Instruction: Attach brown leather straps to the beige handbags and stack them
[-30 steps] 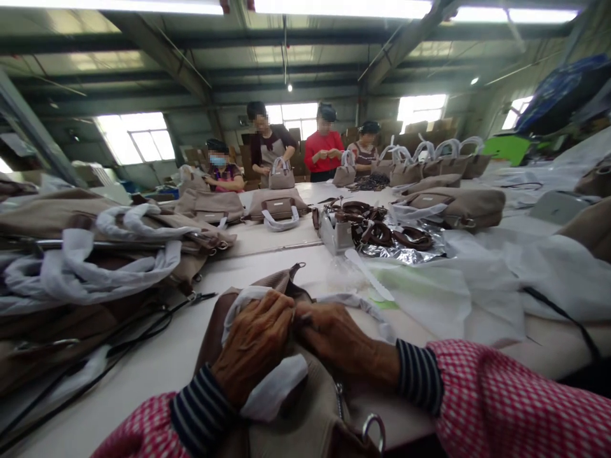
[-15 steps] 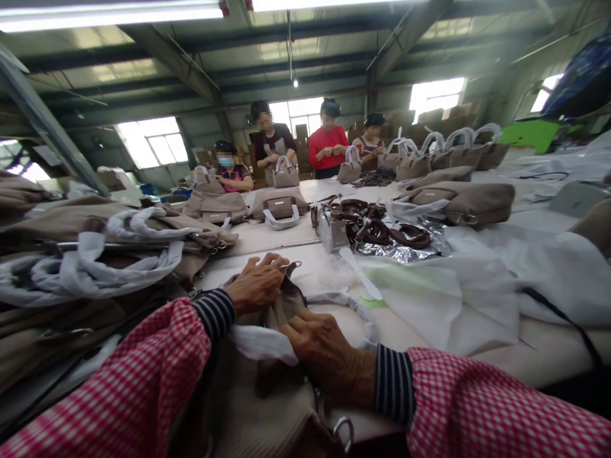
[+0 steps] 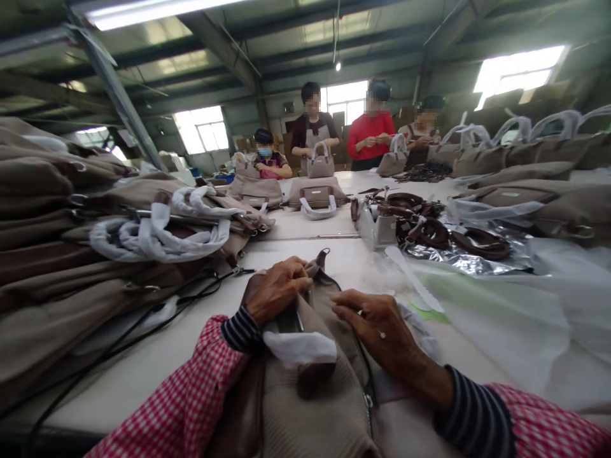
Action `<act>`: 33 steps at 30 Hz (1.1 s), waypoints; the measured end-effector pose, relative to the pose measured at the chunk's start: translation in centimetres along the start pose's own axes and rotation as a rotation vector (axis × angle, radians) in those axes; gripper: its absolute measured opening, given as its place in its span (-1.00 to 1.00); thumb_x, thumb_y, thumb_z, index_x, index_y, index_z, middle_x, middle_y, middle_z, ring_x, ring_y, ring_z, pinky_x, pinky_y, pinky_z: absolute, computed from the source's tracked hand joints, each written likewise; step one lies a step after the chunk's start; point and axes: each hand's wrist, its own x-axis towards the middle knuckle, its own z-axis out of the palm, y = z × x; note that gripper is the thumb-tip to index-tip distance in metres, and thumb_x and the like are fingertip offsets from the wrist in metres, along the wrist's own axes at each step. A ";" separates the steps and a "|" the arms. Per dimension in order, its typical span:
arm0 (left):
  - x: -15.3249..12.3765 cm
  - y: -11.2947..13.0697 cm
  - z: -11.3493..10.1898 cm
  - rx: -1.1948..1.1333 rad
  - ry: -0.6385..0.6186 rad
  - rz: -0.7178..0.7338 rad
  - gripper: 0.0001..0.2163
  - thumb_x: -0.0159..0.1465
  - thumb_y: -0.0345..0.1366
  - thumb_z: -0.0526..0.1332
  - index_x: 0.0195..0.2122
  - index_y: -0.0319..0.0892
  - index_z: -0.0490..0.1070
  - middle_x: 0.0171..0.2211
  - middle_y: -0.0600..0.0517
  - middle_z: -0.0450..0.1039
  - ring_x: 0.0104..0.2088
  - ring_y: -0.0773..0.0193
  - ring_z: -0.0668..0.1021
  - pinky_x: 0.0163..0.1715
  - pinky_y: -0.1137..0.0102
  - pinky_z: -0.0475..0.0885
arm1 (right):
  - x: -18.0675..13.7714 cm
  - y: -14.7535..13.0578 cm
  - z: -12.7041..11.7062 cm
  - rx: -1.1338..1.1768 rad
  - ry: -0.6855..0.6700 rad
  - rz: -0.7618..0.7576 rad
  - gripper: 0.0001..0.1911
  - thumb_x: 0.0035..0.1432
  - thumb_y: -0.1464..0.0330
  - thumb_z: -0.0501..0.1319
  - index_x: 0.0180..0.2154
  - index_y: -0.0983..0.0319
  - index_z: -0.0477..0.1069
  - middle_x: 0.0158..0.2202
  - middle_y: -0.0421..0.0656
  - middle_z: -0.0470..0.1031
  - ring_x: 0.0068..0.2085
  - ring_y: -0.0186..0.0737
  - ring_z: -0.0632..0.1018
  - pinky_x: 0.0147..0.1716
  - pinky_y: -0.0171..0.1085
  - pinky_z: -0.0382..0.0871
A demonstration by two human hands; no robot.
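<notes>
A taupe handbag (image 3: 296, 423) with brown trim lies in front of me, its zipped opening running away from me. One handle, wrapped in white paper (image 3: 303, 348), lies across its upper face. My left hand (image 3: 280, 287) is closed on the bag's far top edge, near the metal ring at the corner. On the other side of the opening, my right hand (image 3: 382, 327) has its fingers stretched toward the bag's edge, thumb a little apart; whether the fingertips touch the fabric is unclear. A zipper pull (image 3: 367, 401) shows on the bag's right side.
Stacked handbags (image 3: 42, 254) rise on the left, with wrapped handles and a dark cord. Brown straps (image 3: 429, 232) lie on crinkled plastic to the right, beside white sheets (image 3: 506, 305). More bags (image 3: 317, 191) stand farther back, where several co-workers handle bags across the table.
My right hand has let go near the wrapped handle and moved to the bag's right edge, its fingers straighter. My left hand stays on the far edge. The view has swung left.
</notes>
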 end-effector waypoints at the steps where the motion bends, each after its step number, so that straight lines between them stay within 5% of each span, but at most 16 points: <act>1: 0.2 -0.1 0.0 -0.017 -0.012 -0.010 -0.83 0.24 -0.28 0.19 -0.43 -0.16 0.54 -0.09 0.00 0.61 -0.09 0.15 0.60 -0.01 0.28 0.43 | 0.2 -0.1 0.0 0.005 0.000 -0.002 -0.86 0.30 0.41 0.26 -0.21 0.18 0.63 -0.26 -0.16 0.72 -0.25 -0.14 0.70 -0.24 -0.27 0.46; 9: 0.6 0.0 -0.1 0.008 -0.014 -0.114 -0.87 0.15 -0.35 0.23 -0.47 -0.17 0.58 -0.21 0.02 0.63 -0.19 0.15 0.58 -0.20 0.30 0.37 | 0.4 -0.2 0.2 -0.079 -0.044 0.019 -0.85 0.30 0.42 0.23 -0.28 0.17 0.58 -0.38 -0.23 0.63 -0.38 -0.24 0.60 -0.35 -0.30 0.35; 18: 0.6 -1.0 0.9 0.044 0.034 -0.010 -0.88 0.19 -0.36 0.19 -0.48 -0.15 0.46 -0.29 0.03 0.57 -0.28 0.19 0.54 -0.25 0.32 0.32 | 0.2 -1.3 -1.2 -0.605 -0.311 -0.211 -0.78 0.29 0.57 0.18 -0.40 0.23 0.39 -0.39 -0.17 0.50 -0.39 -0.25 0.42 -0.39 -0.25 0.10; 24: 0.3 -0.7 1.0 0.060 0.045 -0.027 -0.89 0.20 -0.38 0.20 -0.46 -0.15 0.45 -0.27 0.01 0.57 -0.26 0.18 0.56 -0.23 0.32 0.33 | 0.3 -0.4 -1.6 -0.831 -0.209 -0.271 -0.79 0.26 0.61 0.15 -0.37 0.23 0.38 -0.40 -0.11 0.47 -0.34 -0.17 0.41 -0.38 -0.19 0.06; 28: 0.3 -0.6 1.0 0.065 0.040 -0.005 -0.88 0.21 -0.37 0.17 -0.46 -0.15 0.43 -0.29 0.01 0.56 -0.29 0.18 0.55 -0.27 0.32 0.31 | 0.7 -0.9 -2.3 -0.814 -0.411 -0.221 -0.76 0.29 0.65 0.08 -0.28 0.23 0.38 -0.29 -0.12 0.51 -0.31 -0.18 0.44 -0.36 -0.21 0.14; 33: 0.4 -0.9 0.9 0.053 0.008 0.020 -0.84 0.23 -0.29 0.12 -0.47 -0.14 0.42 -0.30 0.02 0.54 -0.31 0.18 0.54 -0.26 0.30 0.30 | 1.0 -3.0 -4.7 -0.802 -0.657 -0.200 -0.68 0.10 0.67 0.16 -0.14 0.25 0.40 -0.10 -0.08 0.54 -0.14 -0.14 0.49 -0.33 -0.22 0.21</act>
